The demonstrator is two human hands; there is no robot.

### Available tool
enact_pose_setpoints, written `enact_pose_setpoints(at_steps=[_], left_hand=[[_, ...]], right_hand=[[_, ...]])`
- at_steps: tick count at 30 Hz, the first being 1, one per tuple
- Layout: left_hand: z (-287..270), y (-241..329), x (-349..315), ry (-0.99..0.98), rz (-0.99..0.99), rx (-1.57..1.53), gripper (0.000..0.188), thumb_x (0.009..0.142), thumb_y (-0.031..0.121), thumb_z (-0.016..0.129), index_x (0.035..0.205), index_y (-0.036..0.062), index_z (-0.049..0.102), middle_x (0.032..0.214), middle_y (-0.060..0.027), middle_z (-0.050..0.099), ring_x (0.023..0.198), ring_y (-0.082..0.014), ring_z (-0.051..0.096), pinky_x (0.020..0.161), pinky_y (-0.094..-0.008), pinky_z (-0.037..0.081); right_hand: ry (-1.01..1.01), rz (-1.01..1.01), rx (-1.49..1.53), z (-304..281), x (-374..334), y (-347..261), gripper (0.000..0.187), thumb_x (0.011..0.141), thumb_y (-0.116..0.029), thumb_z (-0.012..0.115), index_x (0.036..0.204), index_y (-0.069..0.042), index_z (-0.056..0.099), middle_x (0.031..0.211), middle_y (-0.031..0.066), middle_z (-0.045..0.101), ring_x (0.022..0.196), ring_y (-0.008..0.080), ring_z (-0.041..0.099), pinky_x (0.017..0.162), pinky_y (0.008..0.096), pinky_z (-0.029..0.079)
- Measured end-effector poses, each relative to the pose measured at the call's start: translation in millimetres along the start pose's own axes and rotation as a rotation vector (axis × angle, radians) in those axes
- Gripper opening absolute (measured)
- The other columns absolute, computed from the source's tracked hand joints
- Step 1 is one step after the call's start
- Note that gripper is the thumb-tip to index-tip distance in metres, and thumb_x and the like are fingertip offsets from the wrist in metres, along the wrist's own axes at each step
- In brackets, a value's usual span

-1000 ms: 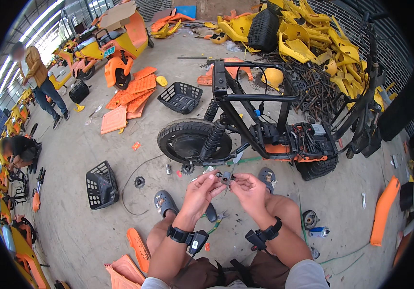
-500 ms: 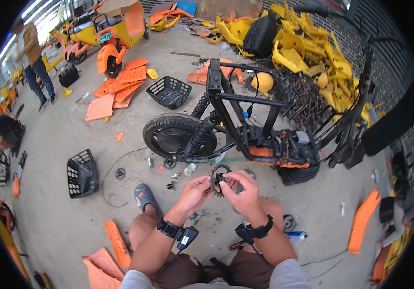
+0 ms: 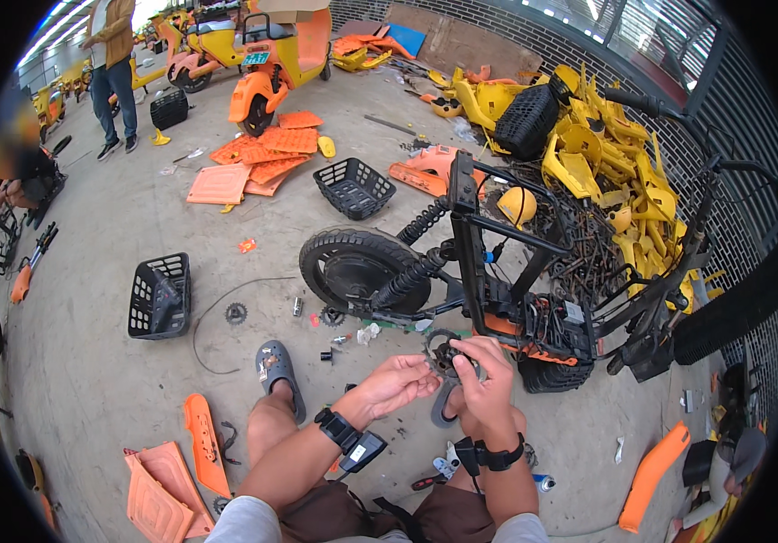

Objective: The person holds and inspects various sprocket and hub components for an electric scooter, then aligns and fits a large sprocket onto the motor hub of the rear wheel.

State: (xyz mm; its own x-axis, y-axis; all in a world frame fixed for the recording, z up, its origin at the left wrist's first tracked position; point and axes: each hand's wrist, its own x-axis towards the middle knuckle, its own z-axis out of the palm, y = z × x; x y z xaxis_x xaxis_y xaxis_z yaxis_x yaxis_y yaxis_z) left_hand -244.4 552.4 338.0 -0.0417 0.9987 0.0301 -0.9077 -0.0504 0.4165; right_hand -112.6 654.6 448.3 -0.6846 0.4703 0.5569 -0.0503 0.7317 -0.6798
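Note:
My right hand (image 3: 486, 376) grips a dark toothed sprocket (image 3: 439, 342) between thumb and fingers, above my knees. Just left of it, my left hand (image 3: 396, 387) is closed with its fingertips pinched together; whatever sits in them, if anything, is too small to make out. Beyond both hands stands a stripped black scooter frame (image 3: 463, 258) with its rear wheel (image 3: 353, 271) to the left. On the floor near that wheel lie another toothed sprocket (image 3: 333, 317), a small metal cylinder (image 3: 297, 307) and a short black cylinder (image 3: 326, 356). A further toothed ring (image 3: 236, 313) rests farther left.
Black plastic baskets (image 3: 159, 299) (image 3: 354, 187) stand on the floor. Orange panels (image 3: 167, 493) lie at lower left, another orange strip (image 3: 656, 475) at lower right. Yellow body parts (image 3: 579, 154) are heaped at far right. Whole scooters (image 3: 280, 77) and a standing person (image 3: 113, 77) are at the back.
My left hand has drawn away from the sprocket, which my right hand still holds. The view has shifted, so the scooter frame now appears farther right.

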Motion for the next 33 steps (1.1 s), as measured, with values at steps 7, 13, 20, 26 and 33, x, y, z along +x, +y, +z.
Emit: enact_pose_setpoints(at_steps=[7,13,20,26,33], left_hand=[[5,4,-5,-0.016,0.056,-0.021,0.020,0.098,0.004,0.049,0.115,-0.0025,0.058,0.108,-0.0127,0.066,0.095,-0.0180,0.064,0.087,-0.0308,0.053],[14,10,-4,0.097,0.036,0.069,0.025,0.095,-0.003,0.045,0.115,-0.0028,0.060,0.111,-0.0195,0.066,0.085,-0.0202,0.065,0.076,-0.0340,0.054],[26,24,-2,-0.114,0.063,-0.082,0.041,0.100,0.037,0.045,0.125,0.0053,0.053,0.127,-0.0157,0.057,0.091,-0.0264,0.062,0.081,-0.0436,0.051],[42,22,-11,-0.198,0.152,-0.026,0.093,0.082,0.057,0.066,0.153,0.0230,0.016,0.138,-0.0052,0.049,0.121,-0.0251,0.053,0.096,-0.0614,0.044],[49,29,-14,-0.167,0.142,0.014,0.094,0.077,0.027,0.073,0.151,0.0104,0.018,0.131,-0.0087,0.052,0.121,-0.0253,0.054,0.098,-0.0556,0.047]], right_hand=[[-0.072,-0.136,-0.142,-10,13,-27,0.027,0.074,-0.004,0.073,0.101,-0.001,0.071,0.096,0.0107,0.065,0.091,0.0262,0.059,0.082,0.0347,0.046],[-0.201,-0.124,-0.182,-24,27,-36,0.024,0.073,-0.006,0.074,0.097,-0.004,0.073,0.092,0.0087,0.066,0.088,0.0251,0.059,0.079,0.0356,0.045],[-0.250,-0.169,-0.225,-28,37,-39,0.023,0.073,-0.003,0.073,0.096,-0.003,0.072,0.092,0.0109,0.067,0.086,0.0262,0.060,0.079,0.0345,0.046],[-0.222,-0.114,-0.164,-13,25,-32,0.022,0.073,-0.002,0.071,0.095,-0.004,0.072,0.092,0.0105,0.067,0.085,0.0279,0.059,0.080,0.0361,0.045],[-0.206,-0.052,-0.127,-4,14,-29,0.024,0.073,-0.003,0.073,0.097,-0.004,0.073,0.092,0.0100,0.068,0.085,0.0249,0.061,0.079,0.0340,0.047]])
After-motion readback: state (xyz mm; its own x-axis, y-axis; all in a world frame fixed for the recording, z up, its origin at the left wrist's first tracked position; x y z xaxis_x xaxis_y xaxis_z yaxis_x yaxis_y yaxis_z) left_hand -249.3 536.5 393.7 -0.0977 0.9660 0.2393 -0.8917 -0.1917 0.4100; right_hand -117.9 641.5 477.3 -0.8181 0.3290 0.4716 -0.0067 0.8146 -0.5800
